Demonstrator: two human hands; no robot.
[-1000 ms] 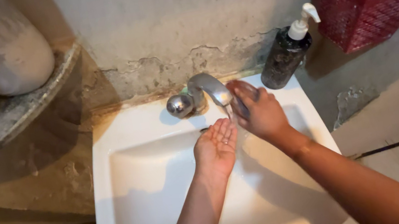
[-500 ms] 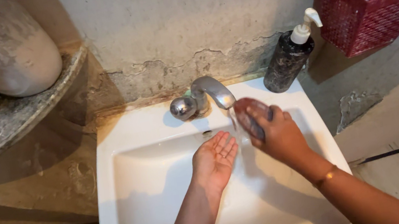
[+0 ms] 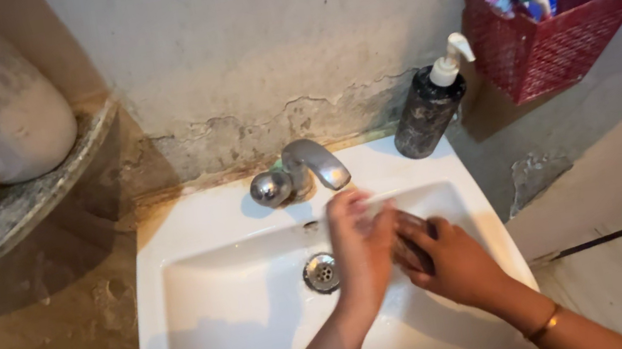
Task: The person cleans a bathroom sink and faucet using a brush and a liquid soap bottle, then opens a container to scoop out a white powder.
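- The left hand (image 3: 363,248) stands over the white ceramic sink basin (image 3: 225,315), its back turned up, fingers loosely curved and pressed against the dark reddish-brown oval bar of soap (image 3: 411,243); it grips nothing by itself.
- The right hand (image 3: 453,260) is closed around that soap bar from the far side, so the bar sits between both hands and only a narrow dark strip of it shows.
- A thin gold-coloured bangle (image 3: 545,324) circles the right wrist.
- Just beyond the left fingertips sits the curved chrome tap (image 3: 315,164) with its round knob (image 3: 270,189); whether water runs from it I cannot tell.
- Just left of the left hand, in the basin floor, lies the round metal drain (image 3: 321,272).
- Further beyond the right hand, on the basin's back corner, stands a dark marbled pump bottle with a white nozzle (image 3: 427,103).
- Above and right of it hangs a red woven plastic basket (image 3: 558,40) holding tubes and brushes.
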